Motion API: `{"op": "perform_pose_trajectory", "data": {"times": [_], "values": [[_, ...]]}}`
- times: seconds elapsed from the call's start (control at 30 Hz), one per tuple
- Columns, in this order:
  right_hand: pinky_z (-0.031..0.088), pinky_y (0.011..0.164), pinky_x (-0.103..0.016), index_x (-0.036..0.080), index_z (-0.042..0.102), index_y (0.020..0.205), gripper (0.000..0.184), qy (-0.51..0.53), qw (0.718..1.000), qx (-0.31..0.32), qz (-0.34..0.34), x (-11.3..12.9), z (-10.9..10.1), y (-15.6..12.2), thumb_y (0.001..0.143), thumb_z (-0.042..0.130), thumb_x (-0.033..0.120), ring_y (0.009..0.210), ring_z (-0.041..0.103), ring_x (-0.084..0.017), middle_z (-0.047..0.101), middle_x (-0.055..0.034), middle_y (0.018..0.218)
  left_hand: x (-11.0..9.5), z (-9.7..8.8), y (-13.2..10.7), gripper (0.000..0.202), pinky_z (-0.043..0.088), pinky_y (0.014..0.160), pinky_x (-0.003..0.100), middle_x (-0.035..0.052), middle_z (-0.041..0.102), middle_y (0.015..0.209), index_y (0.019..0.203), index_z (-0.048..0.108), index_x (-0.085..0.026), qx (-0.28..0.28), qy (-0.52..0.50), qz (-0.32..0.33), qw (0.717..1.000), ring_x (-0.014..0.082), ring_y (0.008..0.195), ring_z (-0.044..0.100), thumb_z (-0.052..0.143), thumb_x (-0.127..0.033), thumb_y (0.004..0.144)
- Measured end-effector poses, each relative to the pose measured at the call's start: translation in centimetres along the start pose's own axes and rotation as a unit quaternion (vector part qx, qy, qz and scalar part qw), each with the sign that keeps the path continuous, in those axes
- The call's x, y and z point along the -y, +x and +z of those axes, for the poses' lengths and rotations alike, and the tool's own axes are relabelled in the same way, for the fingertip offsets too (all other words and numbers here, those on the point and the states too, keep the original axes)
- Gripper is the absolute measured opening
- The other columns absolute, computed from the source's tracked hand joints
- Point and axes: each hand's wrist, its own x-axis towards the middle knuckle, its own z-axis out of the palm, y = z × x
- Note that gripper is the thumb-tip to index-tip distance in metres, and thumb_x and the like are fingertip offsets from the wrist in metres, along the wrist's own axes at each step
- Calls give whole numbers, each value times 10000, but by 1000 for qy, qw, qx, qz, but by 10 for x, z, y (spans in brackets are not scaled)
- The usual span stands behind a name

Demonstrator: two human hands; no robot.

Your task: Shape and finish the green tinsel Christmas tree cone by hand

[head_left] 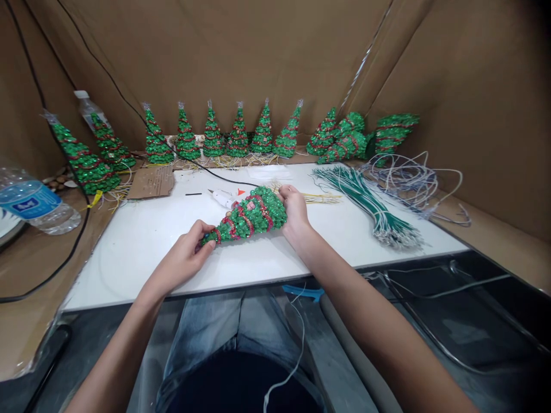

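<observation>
A small green tinsel Christmas tree (249, 217) with red garland lies on its side over the white board (142, 246), tip toward the left. My left hand (189, 251) pinches it near the tip, between thumb and fingers. At the wide base, my right hand (294, 209) is closed against the tree's edge; its fingertips are partly hidden behind the base. Just behind the tree is a white glue gun (222, 198) with an orange trigger, partly covered by it. Thin yellow wires (321, 198) stick out past my right hand.
More tinsel trees (213, 135) stand along the back, with several tipped over at the right (346, 143). A bundle of green wires (365, 201) and tangled white wires (404, 178) lie right. A water bottle (38, 201), cardboard piece (151, 182) and black cable (81, 229) are left.
</observation>
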Motion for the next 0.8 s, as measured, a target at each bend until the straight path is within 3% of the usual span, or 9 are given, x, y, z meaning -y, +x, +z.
{"op": "perform_pose_trajectory", "data": {"times": [0.53, 0.8], "values": [[153, 420, -242, 219, 281, 586, 274, 0, 1000, -12, 11, 1, 1, 0, 723, 499, 123, 441, 207, -85, 226, 70, 504, 0, 2, 1, 217, 430, 728, 299, 48, 626, 929, 1058, 455, -205, -13, 25, 1, 1000, 192, 836, 589, 421, -367, 917], [172, 415, -250, 224, 274, 585, 304, -6, 1000, 6, -5, -2, 0, 2, 733, 536, 177, 435, 187, -87, 216, 70, 499, 0, 2, 1, 205, 444, 738, 294, 61, 645, 995, 1047, 462, -207, -16, 14, 1, 1000, 201, 902, 610, 434, -365, 918]]}}
